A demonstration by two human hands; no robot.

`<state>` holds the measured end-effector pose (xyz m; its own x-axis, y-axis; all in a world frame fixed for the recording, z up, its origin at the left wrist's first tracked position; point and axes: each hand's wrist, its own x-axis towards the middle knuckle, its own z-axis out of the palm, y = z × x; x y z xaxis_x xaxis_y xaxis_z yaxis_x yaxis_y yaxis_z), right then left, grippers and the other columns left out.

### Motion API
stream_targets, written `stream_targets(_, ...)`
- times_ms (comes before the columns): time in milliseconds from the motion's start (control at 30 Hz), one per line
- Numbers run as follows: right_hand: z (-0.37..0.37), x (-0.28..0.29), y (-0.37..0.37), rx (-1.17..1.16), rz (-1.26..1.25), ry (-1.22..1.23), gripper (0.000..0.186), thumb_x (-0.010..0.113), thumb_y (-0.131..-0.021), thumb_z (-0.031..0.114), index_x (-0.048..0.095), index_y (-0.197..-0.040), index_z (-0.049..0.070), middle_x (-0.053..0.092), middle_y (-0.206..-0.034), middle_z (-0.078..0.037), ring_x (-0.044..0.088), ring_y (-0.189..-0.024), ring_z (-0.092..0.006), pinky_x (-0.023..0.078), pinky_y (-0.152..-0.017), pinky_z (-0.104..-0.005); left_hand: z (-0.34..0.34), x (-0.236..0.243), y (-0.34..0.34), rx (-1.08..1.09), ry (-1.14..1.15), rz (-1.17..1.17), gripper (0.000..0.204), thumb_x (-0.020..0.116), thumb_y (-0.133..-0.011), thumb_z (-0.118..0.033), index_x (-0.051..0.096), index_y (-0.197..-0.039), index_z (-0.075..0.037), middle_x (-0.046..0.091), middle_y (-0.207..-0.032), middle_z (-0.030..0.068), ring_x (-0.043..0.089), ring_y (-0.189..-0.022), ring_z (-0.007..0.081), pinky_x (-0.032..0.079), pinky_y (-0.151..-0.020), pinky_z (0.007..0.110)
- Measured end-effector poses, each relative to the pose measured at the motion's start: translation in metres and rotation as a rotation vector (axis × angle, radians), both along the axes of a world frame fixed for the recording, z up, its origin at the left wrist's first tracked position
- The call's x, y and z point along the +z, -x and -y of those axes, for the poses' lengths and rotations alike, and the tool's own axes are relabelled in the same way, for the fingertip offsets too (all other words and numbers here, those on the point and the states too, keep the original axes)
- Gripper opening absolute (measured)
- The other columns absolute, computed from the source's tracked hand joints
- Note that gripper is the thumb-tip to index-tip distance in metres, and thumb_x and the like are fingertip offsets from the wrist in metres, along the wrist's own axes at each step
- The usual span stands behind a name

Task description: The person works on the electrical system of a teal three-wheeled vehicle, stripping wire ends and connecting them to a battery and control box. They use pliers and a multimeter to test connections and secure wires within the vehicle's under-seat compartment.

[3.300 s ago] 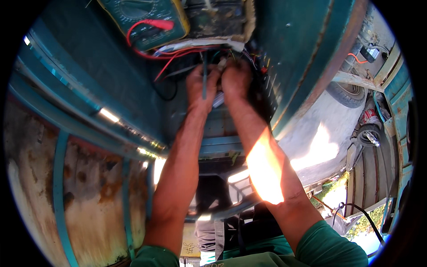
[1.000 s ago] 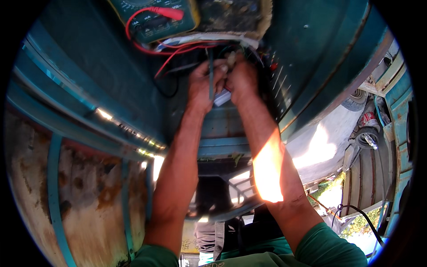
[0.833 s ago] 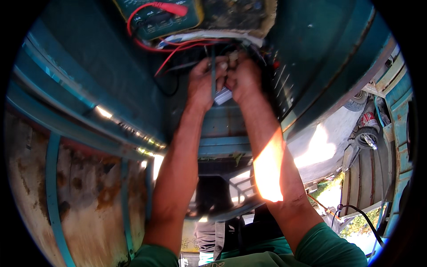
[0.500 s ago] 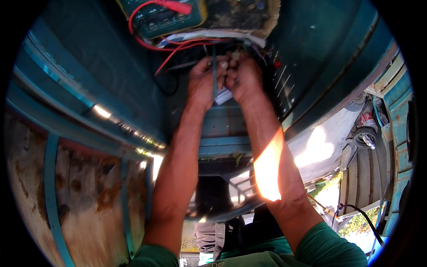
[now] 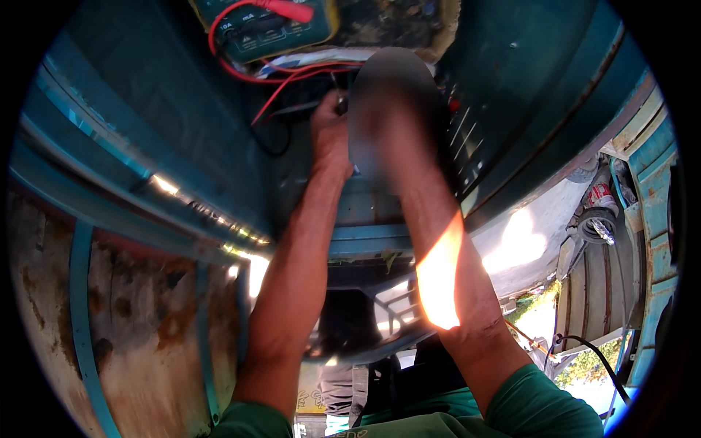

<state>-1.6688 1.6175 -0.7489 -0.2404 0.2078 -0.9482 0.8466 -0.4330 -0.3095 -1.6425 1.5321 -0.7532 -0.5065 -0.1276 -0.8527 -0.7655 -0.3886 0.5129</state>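
Observation:
My left hand [image 5: 330,128] reaches into the teal metal cavity, fingers curled among wires just below a cardboard-edged dark box [image 5: 391,25]; what they grip is too small and dark to name. A smudged grey oval covers my right hand [image 5: 387,117], hiding its fingers and whatever they touch. Above and left, a yellow-edged multimeter [image 5: 274,29] lies with a red lead [image 5: 296,11] looped over it. Thin red wires [image 5: 307,71] run across just above my left hand, and a black cable [image 5: 281,150] curves down beside it.
Teal metal walls [image 5: 533,87] close in on both sides. A rust-stained panel [image 5: 146,306] fills the lower left. Past the right wall are pale sunlit ground [image 5: 511,241], a small wheel [image 5: 593,226], a black hose [image 5: 606,361] and weathered blue framework [image 5: 653,190].
Both forearms have shifted slightly since the earlier views. My right hand and the centre of the wiring, visible before, are now hidden behind a blurred oval.

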Motion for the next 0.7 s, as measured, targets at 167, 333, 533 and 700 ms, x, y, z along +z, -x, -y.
stream_targets(167,-0.003,-0.008,-0.009,0.120,-0.047,-0.060,0.029,0.052,-0.099,0.034,0.057,-0.084,0.010,0.049,-0.060,-0.001,0.041,-0.043,-0.0097,0.029,-0.037,-0.0250,0.002,-0.007,-0.009,-0.073,0.099,-0.055,0.022,0.075,-0.084,-0.019,0.061,-0.095,-0.005,0.060,-0.074,0.0011,0.054,-0.057,0.0077,0.041,-0.048,0.022)
stream_targets(333,-0.004,-0.013,-0.013,0.087,-0.079,-0.077,0.027,0.053,-0.098,0.032,0.059,-0.085,0.008,0.052,-0.062,-0.002,0.045,-0.045,-0.0112,0.032,-0.039,-0.0264,0.000,-0.010,-0.012,-0.025,0.070,-0.065,0.021,0.075,-0.084,-0.018,0.062,-0.094,-0.006,0.059,-0.074,-0.0001,0.052,-0.058,0.0068,0.041,-0.049,0.021)
stream_targets(533,-0.004,-0.041,-0.038,0.216,-0.433,-0.194,0.027,0.050,-0.096,0.028,0.062,-0.092,0.004,0.060,-0.077,-0.006,0.055,-0.059,-0.0145,0.043,-0.050,-0.0299,-0.002,-0.003,-0.005,-0.092,0.120,-0.060,0.019,0.074,-0.084,-0.018,0.065,-0.095,-0.006,0.060,-0.076,-0.0004,0.053,-0.060,0.0068,0.042,-0.051,0.022)
stream_targets(700,-0.007,-0.041,-0.044,0.366,-0.476,-0.214,0.029,0.047,-0.097,0.028,0.062,-0.100,0.003,0.063,-0.089,-0.009,0.059,-0.070,-0.0166,0.048,-0.058,-0.0312,0.000,-0.004,-0.008,-0.077,0.116,-0.082,0.020,0.074,-0.084,-0.018,0.066,-0.097,-0.006,0.061,-0.077,-0.0003,0.053,-0.062,0.0072,0.042,-0.052,0.022)
